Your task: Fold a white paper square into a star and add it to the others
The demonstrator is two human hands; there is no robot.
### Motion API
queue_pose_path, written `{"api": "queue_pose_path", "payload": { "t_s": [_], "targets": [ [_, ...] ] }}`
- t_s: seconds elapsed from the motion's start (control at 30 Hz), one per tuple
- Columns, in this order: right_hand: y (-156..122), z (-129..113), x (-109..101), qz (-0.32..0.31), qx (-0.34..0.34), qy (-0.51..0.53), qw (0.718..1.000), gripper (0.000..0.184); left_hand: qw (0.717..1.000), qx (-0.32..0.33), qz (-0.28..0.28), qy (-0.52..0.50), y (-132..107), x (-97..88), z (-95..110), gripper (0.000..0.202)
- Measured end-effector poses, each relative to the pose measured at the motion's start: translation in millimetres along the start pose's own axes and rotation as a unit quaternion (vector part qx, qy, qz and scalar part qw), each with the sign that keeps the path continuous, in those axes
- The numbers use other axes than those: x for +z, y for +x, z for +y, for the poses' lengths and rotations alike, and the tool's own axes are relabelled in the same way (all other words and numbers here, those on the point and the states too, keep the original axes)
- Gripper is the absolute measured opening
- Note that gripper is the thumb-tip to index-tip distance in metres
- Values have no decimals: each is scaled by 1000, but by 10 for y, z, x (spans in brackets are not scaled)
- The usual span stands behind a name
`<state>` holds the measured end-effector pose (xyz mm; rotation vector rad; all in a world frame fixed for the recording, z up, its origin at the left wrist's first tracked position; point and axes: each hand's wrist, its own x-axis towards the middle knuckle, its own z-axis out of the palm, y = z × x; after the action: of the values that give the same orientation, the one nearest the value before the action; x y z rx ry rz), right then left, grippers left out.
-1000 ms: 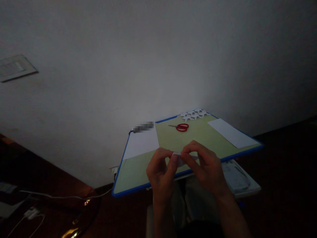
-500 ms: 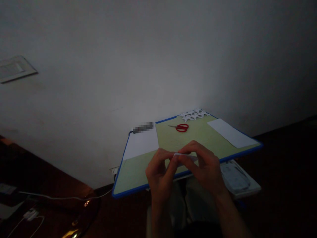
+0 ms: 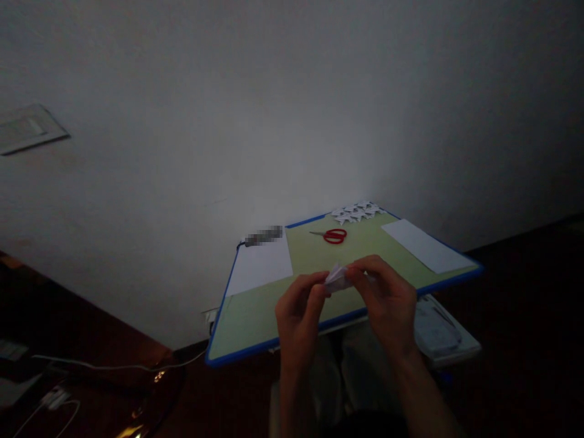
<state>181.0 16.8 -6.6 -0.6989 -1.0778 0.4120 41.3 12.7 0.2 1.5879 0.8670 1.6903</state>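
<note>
A small folded piece of white paper is held up between my two hands, over the near part of the table. My left hand pinches its left end between thumb and fingers. At its right end, my right hand grips it the same way. A loose flap of the paper sticks up in the middle. Beyond my hands lies a pair of scissors with red handles, blades to the left.
Several folded white paper pieces sit at the table's far edge. White paper sheets lie at the left and right of the blue-edged green table. A whitish tray is below the right side. Behind stands the wall.
My hands have moved slightly apart, the right one shifting right. The paper has turned, and a flap now stands up between the fingers.
</note>
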Motion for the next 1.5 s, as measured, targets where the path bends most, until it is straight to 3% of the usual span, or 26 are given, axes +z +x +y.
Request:
{"api": "queue_pose_path", "payload": {
  "t_s": [0.17,0.33,0.53,0.73,0.83,1.1,1.2,1.37,1.5],
  "targets": [
    [-5,29,26,-6,8,47,999,2,998,-55,-3,0,1,-2,-8,31],
    [-1,39,-31,-64,12,41,997,17,997,-57,38,-24,-7,-31,-78,27],
    [-12,49,-76,-96,40,27,994,21,996,-63,57,-8,-11,-79,-162,30],
    [-9,61,-85,-84,71,47,993,22,992,-85,55,-75,-23,-41,-158,40],
    [-5,68,-91,-72,79,47,993,19,993,-80,43,-79,-11,-32,-118,33],
    [25,87,-150,-120,-2,28,992,12,999,9,23,-23,22,-92,-82,13],
    [36,119,-179,-129,-24,2,991,16,998,48,48,-5,35,-112,-116,12],
    [35,163,-185,-110,-29,-14,993,24,997,-2,74,10,17,-82,-124,29],
    [46,159,-178,-119,-26,6,992,28,997,-29,63,-23,-8,-47,-99,24]
  ]
}}
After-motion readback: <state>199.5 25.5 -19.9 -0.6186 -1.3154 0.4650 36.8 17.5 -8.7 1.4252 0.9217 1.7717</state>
